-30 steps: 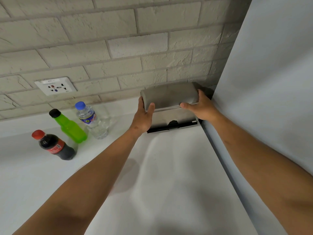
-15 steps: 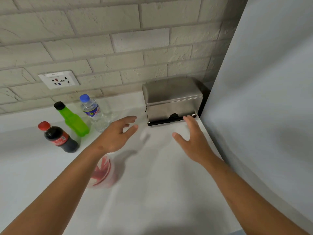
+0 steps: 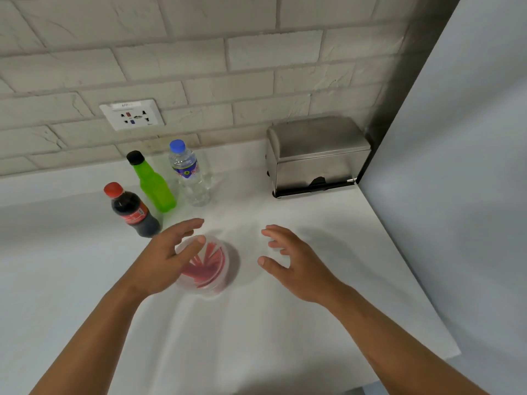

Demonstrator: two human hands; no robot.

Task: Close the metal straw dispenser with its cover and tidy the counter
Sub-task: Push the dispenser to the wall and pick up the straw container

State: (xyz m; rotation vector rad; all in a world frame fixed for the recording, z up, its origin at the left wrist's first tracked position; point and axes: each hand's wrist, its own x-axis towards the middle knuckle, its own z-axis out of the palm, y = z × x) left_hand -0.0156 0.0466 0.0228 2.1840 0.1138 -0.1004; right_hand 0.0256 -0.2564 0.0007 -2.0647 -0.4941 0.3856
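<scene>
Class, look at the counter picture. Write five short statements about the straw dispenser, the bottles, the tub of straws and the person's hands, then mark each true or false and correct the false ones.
1. The cover sits on the metal straw dispenser. True.
2. The right hand is gripping the dispenser. False: it hangs open above the counter, well in front of the dispenser.
3. Three bottles stand left of the dispenser: the cola bottle, the green bottle and the water bottle. True.
4. The clear tub holds blue straws. False: the straws in it are red.
5. The left hand is open over the tub's left side. True.
</scene>
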